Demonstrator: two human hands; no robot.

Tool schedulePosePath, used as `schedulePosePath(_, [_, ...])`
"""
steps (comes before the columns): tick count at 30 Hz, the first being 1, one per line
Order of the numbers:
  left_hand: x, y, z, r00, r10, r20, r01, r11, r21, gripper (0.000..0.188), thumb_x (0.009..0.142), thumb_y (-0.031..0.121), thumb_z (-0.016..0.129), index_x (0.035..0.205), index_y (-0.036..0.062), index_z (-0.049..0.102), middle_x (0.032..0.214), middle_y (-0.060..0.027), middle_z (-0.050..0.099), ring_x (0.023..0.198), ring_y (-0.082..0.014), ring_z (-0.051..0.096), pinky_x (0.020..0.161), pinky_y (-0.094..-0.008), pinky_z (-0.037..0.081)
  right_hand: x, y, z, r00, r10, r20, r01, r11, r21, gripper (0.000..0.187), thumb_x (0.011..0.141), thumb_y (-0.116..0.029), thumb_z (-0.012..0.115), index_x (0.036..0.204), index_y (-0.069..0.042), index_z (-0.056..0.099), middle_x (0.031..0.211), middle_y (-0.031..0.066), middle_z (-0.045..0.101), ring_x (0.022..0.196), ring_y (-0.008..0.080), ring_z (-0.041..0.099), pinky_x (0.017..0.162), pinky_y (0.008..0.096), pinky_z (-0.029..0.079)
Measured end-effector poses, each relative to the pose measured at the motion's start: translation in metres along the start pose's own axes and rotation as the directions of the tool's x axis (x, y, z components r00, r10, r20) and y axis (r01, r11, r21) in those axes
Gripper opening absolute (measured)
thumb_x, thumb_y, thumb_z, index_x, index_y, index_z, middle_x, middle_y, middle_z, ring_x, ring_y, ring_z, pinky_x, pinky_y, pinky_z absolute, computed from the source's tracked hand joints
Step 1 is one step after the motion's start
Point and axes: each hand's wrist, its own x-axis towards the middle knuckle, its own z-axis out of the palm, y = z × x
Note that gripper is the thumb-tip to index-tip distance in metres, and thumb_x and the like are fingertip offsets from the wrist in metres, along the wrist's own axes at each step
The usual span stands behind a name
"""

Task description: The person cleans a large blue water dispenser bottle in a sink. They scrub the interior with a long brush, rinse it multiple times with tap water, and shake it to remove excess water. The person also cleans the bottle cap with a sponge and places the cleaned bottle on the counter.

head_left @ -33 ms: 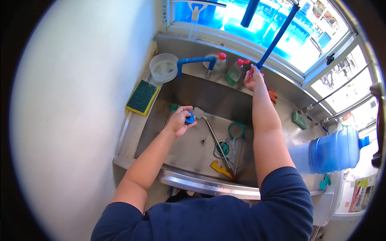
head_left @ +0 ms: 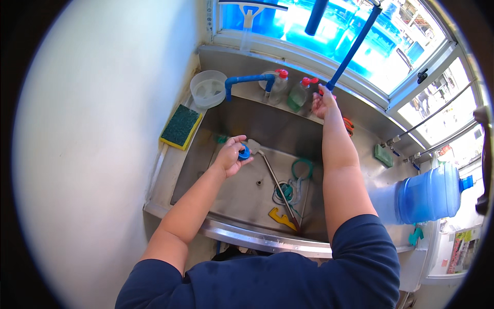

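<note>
Over a steel sink (head_left: 206, 170), the left hand (head_left: 230, 154) is pinching a small blue cap (head_left: 244, 152) in its fingers; the right hand (head_left: 324, 103), reaching farther back, is gripping a blue pipe's (head_left: 355, 44) valve.

In view: two hands, left (head_left: 230, 155) and right (head_left: 323, 103); one sink (head_left: 242, 195); one blue cap (head_left: 244, 152); two red-capped bottles (head_left: 298, 93); one sponge (head_left: 180, 126); one clear tub (head_left: 208, 88); one blue jug (head_left: 427, 195); one yellow piece (head_left: 280, 217).
</note>
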Motion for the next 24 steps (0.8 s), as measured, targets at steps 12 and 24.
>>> schedulePosePath(12, [0.071,-0.036,0.068,0.979,0.069,-0.192,-0.052,0.994,0.092,0.053,0.087,-0.005,0.047,0.138,0.0092,0.043,0.127,-0.0152,0.049,0.106,-0.0283,0.058,0.086,-0.0487,0.058,0.007,-0.008,-0.009,0.978,-0.201,-0.050,0.147,0.843,-0.518,0.054,0.089,-0.061,0.060,0.072,-0.010,0.054,0.054,-0.0031,0.049,0.043,0.0093,0.046,0.041,0.0267,0.039])
schedulePosePath(24, [0.114,-0.051,0.086,0.944,0.112,-0.311,-0.079,0.990,0.116,0.049,0.090,0.001,0.051,0.138,0.0103,0.049,0.118,-0.0132,0.060,0.100,-0.0273,0.064,0.078,-0.0402,0.060,-0.048,0.088,0.057,0.917,0.010,0.400,0.168,0.897,-0.409,0.009,0.088,-0.001,0.064,0.093,0.005,0.065,0.084,0.0125,0.066,0.071,0.0210,0.067,0.065,0.0314,0.060])
